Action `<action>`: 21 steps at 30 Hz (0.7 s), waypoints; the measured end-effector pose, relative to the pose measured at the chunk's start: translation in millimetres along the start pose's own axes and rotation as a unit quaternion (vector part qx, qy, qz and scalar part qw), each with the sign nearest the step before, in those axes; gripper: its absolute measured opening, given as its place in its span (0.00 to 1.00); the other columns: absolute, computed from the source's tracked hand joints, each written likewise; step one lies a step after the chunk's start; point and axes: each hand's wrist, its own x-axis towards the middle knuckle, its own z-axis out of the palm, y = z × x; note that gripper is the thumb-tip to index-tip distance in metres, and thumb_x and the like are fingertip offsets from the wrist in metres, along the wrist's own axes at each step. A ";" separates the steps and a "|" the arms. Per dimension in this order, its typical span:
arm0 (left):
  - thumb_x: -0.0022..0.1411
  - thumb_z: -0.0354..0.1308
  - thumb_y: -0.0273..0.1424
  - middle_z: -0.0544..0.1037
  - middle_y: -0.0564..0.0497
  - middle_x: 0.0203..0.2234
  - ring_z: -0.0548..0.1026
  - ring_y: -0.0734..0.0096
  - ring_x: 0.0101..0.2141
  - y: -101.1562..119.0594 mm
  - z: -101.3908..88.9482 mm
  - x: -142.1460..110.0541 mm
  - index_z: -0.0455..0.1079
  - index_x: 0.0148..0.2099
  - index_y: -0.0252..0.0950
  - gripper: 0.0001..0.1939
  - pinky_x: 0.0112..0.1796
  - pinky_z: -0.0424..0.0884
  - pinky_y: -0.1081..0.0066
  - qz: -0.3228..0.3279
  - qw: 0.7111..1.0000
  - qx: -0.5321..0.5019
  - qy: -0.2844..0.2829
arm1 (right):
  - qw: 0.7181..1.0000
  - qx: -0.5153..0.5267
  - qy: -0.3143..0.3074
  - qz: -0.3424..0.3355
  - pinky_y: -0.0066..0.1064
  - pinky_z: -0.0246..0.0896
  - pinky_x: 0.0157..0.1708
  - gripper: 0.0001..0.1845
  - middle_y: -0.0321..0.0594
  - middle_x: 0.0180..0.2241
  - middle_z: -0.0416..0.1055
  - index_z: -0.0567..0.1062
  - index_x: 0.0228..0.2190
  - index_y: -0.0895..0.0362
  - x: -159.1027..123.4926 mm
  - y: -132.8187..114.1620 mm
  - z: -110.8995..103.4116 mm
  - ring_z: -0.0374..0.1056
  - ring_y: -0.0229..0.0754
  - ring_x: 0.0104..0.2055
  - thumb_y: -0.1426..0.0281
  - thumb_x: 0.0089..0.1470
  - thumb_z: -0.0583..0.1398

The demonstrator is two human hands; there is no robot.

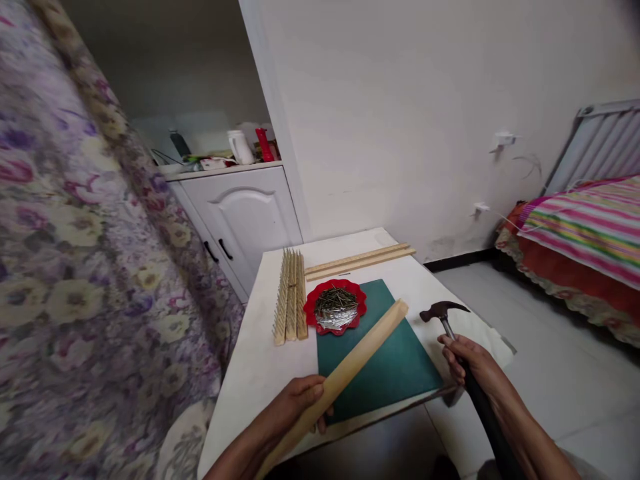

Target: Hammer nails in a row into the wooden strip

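Observation:
My left hand (306,396) is closed around a bare wooden strip (361,352), which slants up and away to the right above a green mat (415,363). At the right edge of the table, my right hand (467,359) grips a claw hammer (444,311) by its dark handle, head pointing up. A red scalloped dish (361,308) sits at the mat's far left corner, heaped with nails (336,305), some dark and some silvery. Left of the dish lie several wooden strips (291,313) side by side, bristling with upright nails.
Two plain wooden strips (360,260) lie along the back of the white table (250,373), with a small dark piece (345,274) near them. A floral curtain (125,267) hangs at left. Behind stands a white cabinet (245,213); a bed (580,247) is at right.

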 end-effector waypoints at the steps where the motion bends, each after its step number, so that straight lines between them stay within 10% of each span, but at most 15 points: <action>1: 0.57 0.49 0.49 0.74 0.49 0.29 0.72 0.73 0.23 1.0 1.6 0.9 0.68 0.38 0.32 0.23 0.25 0.63 0.75 -0.002 1.000 -0.006 -0.003 | 1.000 0.001 0.001 -0.001 0.16 0.50 0.05 0.15 0.26 0.13 0.65 0.71 0.26 0.59 -1.3 -0.9 -0.4 0.52 0.25 0.08 0.63 0.40 0.67; 5: 0.58 0.49 0.45 0.74 0.49 0.30 0.72 0.70 0.28 6.2 5.6 5.5 0.68 0.40 0.33 0.20 0.31 0.66 0.73 0.050 0.991 0.120 0.040 | 1.000 0.006 0.005 -0.009 0.15 0.49 0.05 0.14 0.25 0.13 0.65 0.71 0.26 0.59 -5.9 -5.6 -1.8 0.51 0.24 0.08 0.63 0.40 0.67; 11: 0.59 0.51 0.35 0.71 0.48 0.42 0.68 0.63 0.42 -7.3 9.4 14.9 0.65 0.50 0.41 0.16 0.44 0.63 0.65 0.141 0.878 0.409 0.207 | 1.000 0.007 0.011 -0.026 0.15 0.52 0.07 0.13 0.26 0.14 0.66 0.71 0.26 0.59 -7.2 -9.2 -4.4 0.52 0.24 0.09 0.64 0.42 0.66; 21: 0.57 0.53 0.32 0.70 0.45 0.46 0.67 0.60 0.45 -32.0 1.6 29.9 0.65 0.50 0.40 0.17 0.45 0.63 0.60 0.167 0.805 0.512 0.246 | 1.000 -0.007 0.011 -0.019 0.15 0.49 0.06 0.11 0.26 0.13 0.65 0.71 0.25 0.59 -8.1 -5.6 0.7 0.51 0.24 0.08 0.65 0.43 0.66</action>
